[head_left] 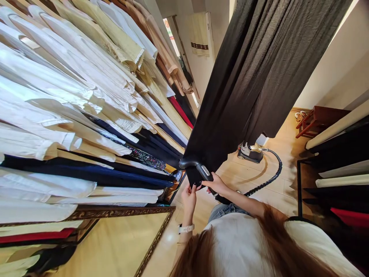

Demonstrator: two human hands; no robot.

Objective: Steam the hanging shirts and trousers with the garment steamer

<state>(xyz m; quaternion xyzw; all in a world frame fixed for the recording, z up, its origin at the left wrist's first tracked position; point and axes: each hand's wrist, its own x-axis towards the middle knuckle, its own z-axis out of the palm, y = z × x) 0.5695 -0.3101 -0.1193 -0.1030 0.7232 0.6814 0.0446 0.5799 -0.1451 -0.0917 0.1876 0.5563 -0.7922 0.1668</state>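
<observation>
A long dark grey-black garment [230, 104] hangs down in front of me. My left hand [189, 198], with a white watch on its wrist, pinches the garment's lower corner. In my right hand [216, 185] is the handle of a black garment steamer head [205, 172], its fingers wrapped round it. The steamer's nozzle end lies against the cloth near the hem, just above my left hand. From the handle a black ribbed hose [266, 177] curves across the floor to the steamer's base [250, 154], which stands partly behind the garment.
White, cream and dark clothes [72, 88] fill a rack on my left. An ornate-framed mirror [150, 211] stands at lower left. More clothes [340, 169] hang at right, near a reddish-brown wooden stool [321, 120]. Wooden flooring [281, 154] shows between.
</observation>
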